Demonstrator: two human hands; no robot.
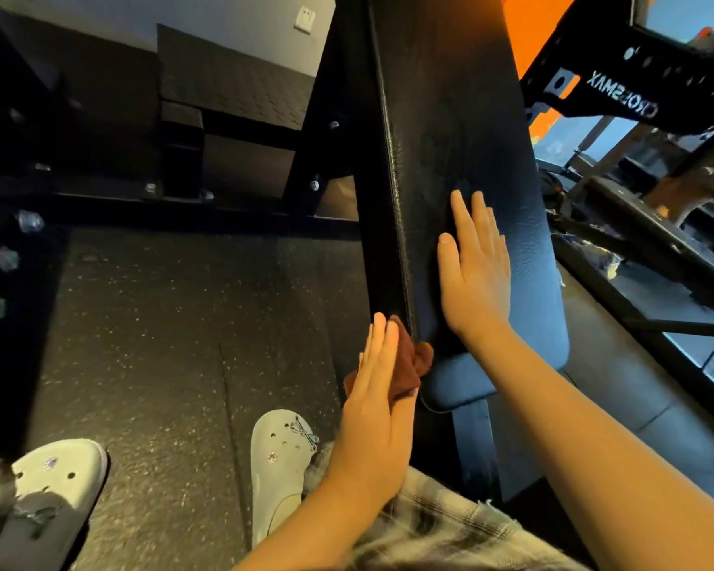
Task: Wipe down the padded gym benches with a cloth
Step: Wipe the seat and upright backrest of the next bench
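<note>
— How is the bench (470, 138) lying?
— It is slanting up ahead of me, black and padded. My right hand (477, 269) is lying flat on its top face, fingers straight and close together, holding nothing.
— And the cloth (407, 364)?
— My left hand (378, 389) is pressing it against the bench's left side edge, near the lower end, fingers straight and together, not curling round it. It is bunching between palm and padding, a small, crumpled, rust-brown wad.

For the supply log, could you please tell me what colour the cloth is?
The cloth is reddish brown; head view.
</note>
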